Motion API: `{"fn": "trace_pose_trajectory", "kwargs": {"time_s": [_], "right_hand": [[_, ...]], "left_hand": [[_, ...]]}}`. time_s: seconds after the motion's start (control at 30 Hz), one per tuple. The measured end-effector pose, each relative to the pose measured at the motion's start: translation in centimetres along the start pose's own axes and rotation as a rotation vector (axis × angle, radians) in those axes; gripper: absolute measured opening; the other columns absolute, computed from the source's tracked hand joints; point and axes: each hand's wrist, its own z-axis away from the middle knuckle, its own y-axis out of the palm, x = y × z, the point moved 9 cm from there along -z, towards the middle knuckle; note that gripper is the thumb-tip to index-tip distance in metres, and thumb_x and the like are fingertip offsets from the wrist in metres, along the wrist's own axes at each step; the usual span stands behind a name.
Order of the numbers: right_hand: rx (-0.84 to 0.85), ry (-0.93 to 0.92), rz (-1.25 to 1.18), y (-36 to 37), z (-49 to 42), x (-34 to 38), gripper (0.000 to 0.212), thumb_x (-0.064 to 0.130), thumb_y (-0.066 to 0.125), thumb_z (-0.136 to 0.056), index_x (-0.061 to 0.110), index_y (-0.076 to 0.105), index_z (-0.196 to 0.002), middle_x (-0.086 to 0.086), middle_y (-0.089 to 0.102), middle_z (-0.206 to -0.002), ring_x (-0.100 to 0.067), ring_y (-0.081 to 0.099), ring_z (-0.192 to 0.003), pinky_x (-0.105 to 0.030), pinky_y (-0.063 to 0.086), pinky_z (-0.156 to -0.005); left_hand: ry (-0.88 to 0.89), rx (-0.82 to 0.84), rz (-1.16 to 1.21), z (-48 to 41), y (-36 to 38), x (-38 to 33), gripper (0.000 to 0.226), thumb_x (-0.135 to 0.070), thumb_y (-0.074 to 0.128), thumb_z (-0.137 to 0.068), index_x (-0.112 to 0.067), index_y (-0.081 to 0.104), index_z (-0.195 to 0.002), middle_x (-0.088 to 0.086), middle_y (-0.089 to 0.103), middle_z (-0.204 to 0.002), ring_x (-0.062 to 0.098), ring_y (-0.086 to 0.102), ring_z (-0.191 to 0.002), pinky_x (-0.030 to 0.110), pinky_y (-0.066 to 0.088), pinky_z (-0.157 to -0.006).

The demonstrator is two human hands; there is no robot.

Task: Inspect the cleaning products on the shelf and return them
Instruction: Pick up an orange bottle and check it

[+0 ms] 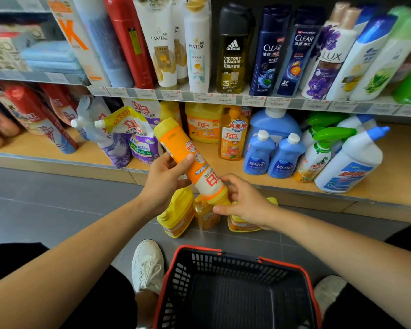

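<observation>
The left hand [164,179] is gripping an orange bottle [179,143] around its middle, with the thumb lying across the label and the fingers curling behind it. The right hand [244,203] is holding the same bottle at its lower, yellow end, its fingers bending round it from the side. The bottle is hanging in the air between the two hands. It is tilting, with its flat yellow base pointing up and away past the left hand, and its label is reading upside down.

Directly under the hands, yellow containers [176,217] are standing on the grey floor, and the right hand is partly hiding one of them. Nearer the person than the hands, a black basket [195,249] with a red rim is sitting on the floor, with a white shoe [147,264] just beside it on the left-hand side.

Beyond the hands, the lower shelf [389,176] is carrying more products. An orange dish-soap bottle [233,136] is standing just past the held bottle, and two blue bottles [259,155] are standing beyond the right hand. A white bottle [349,162] with a blue cap is standing further out on that side. Refill pouches [128,134] are leaning beyond the left hand. Higher up, shampoo bottles [197,48] are lining the shelf above.
</observation>
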Motion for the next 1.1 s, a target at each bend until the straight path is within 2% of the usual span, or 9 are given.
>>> {"fn": "trace_pose_trajectory", "kwargs": {"time_s": [0.13,0.3,0.47,0.57,0.7,0.8,0.87,1.0,1.1], "right_hand": [[-0.014,-0.015,-0.036,-0.7,-0.4,0.4,0.052,0.004,0.083,-0.078,0.026,0.060,-0.119,-0.004,0.077,-0.096,-0.015,0.073,-0.083,-0.028,0.058,-0.068],[-0.049,-0.030,0.008,-2.9,-1.5,1.6,0.038,0.007,0.075,-0.086,0.030,0.066,-0.114,0.000,0.077,-0.081,-0.014,0.071,-0.068,-0.027,0.058,-0.062],[-0.143,0.027,0.217,-5.4,-4.4,2.4,0.047,0.012,0.071,-0.091,-0.001,0.057,-0.134,-0.007,0.073,-0.076,-0.013,0.070,-0.059,-0.023,0.059,-0.059],[-0.179,0.037,0.365,-6.8,-6.2,2.8,0.045,0.018,0.072,-0.091,0.000,0.061,-0.130,-0.011,0.072,-0.069,-0.016,0.072,-0.060,-0.030,0.062,-0.066],[-0.216,0.063,0.516,-8.1,-7.6,2.4,0.040,0.026,0.073,-0.089,0.004,0.067,-0.123,-0.007,0.073,-0.064,-0.014,0.073,-0.059,-0.037,0.062,-0.078],[-0.235,0.055,0.657,-8.6,-8.5,2.5,0.040,0.033,0.074,-0.088,0.010,0.068,-0.120,-0.003,0.072,-0.062,-0.008,0.070,-0.055,-0.037,0.061,-0.076],[-0.217,0.030,0.749,-8.5,-9.1,2.7,0.036,0.036,0.075,-0.086,0.014,0.071,-0.114,-0.001,0.071,-0.064,-0.006,0.069,-0.054,-0.030,0.059,-0.069],[-0.165,-0.020,0.917,-6.6,-10.3,2.2,0.031,0.036,0.081,-0.078,0.019,0.071,-0.101,-0.006,0.072,-0.102,-0.024,0.064,-0.099,-0.034,0.051,-0.083],[-0.093,-0.073,0.987,-3.5,-11.4,0.9,0.033,0.029,0.083,-0.077,0.021,0.069,-0.105,-0.007,0.068,-0.115,-0.030,0.056,-0.112,-0.038,0.042,-0.091]], "left_hand": [[-0.153,0.015,-0.017,-0.6,-0.9,1.5,0.051,-0.042,0.070,-0.080,-0.017,0.059,-0.122,0.005,0.072,-0.118,0.020,0.074,-0.103,0.032,0.062,-0.075],[-0.262,0.059,-0.392,-1.5,-3.8,3.5,0.058,-0.055,0.069,-0.079,-0.015,0.063,-0.121,0.003,0.075,-0.112,0.020,0.075,-0.096,0.032,0.060,-0.078],[-0.180,0.009,-0.669,-2.4,-6.8,5.9,0.022,-0.031,0.071,-0.094,-0.015,0.071,-0.109,0.006,0.075,-0.102,0.019,0.069,-0.090,0.034,0.057,-0.078],[-0.214,0.077,-0.956,-2.8,-8.1,8.6,0.029,-0.037,0.073,-0.091,-0.022,0.070,-0.116,-0.001,0.073,-0.106,0.016,0.068,-0.098,0.040,0.057,-0.091],[-0.226,-0.021,-1.094,-3.8,-9.6,11.2,0.041,-0.047,0.069,-0.092,-0.026,0.065,-0.127,-0.002,0.069,-0.124,0.018,0.064,-0.108,0.035,0.052,-0.090],[-0.285,-0.036,-1.148,-4.1,-9.5,14.5,0.055,-0.054,0.064,-0.093,-0.031,0.052,-0.141,0.002,0.062,-0.138,0.029,0.059,-0.124,0.040,0.051,-0.094],[-0.286,-0.057,-1.234,-4.1,-9.6,16.1,0.051,-0.057,0.057,-0.096,-0.034,0.049,-0.141,0.006,0.064,-0.133,0.035,0.061,-0.120,0.044,0.051,-0.090],[-0.225,-0.124,-1.355,-4.4,-10.7,16.3,0.043,-0.060,0.050,-0.097,-0.031,0.057,-0.128,0.006,0.070,-0.119,0.035,0.066,-0.108,0.040,0.050,-0.080],[-0.232,-0.155,-1.316,-4.1,-11.6,16.6,0.044,-0.066,0.051,-0.095,-0.032,0.059,-0.121,0.003,0.071,-0.116,0.033,0.066,-0.106,0.040,0.050,-0.080]]}}
